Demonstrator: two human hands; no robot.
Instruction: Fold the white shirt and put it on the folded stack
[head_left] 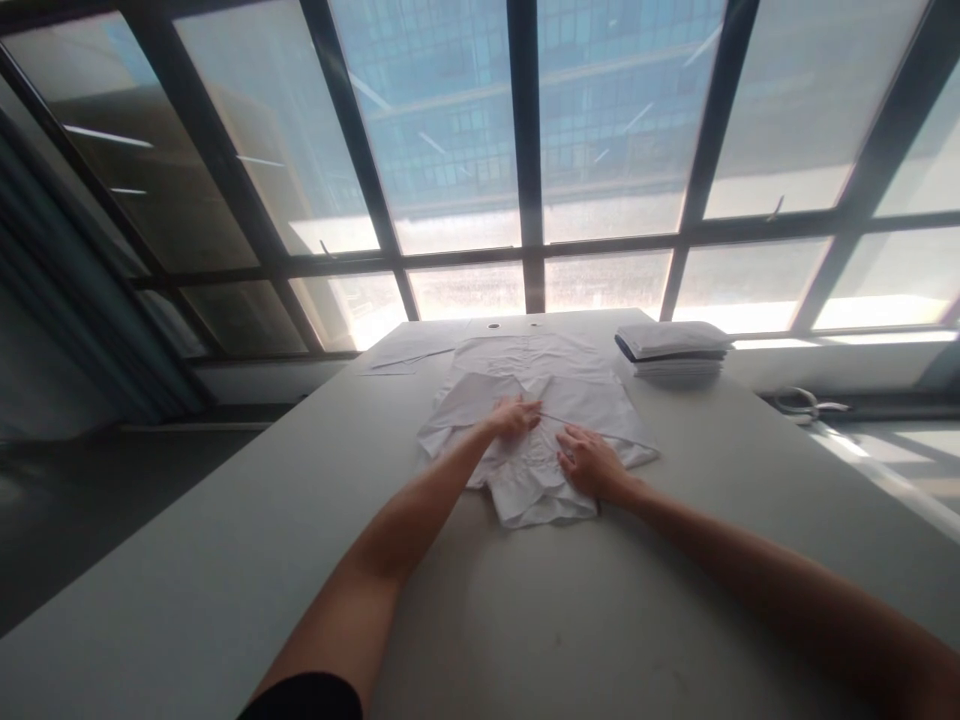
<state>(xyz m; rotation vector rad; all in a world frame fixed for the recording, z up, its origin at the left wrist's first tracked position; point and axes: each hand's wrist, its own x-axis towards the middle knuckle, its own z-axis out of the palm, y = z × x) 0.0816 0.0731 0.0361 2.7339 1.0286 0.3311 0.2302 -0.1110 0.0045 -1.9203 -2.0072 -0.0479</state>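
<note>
A white garment (544, 490) with gathered fabric down its middle lies spread on the pale table (480, 620). My left hand (516, 416) rests on the garment near its centre, fingers stretched to the right. To the right of it and slightly nearer, my right hand (589, 462) lies on the fabric with its fingers spread. A thin cord or fabric edge runs rightward from beside my left fingertips. Neither hand visibly grips the cloth.
A stack of folded white cloth (675, 350) sits at the table's back right. Flat white sheets (405, 348) lie at the back left. Beyond the right edge is a curved metallic object (799, 403). Large windows stand behind, and a dark curtain (67, 270) hangs at left.
</note>
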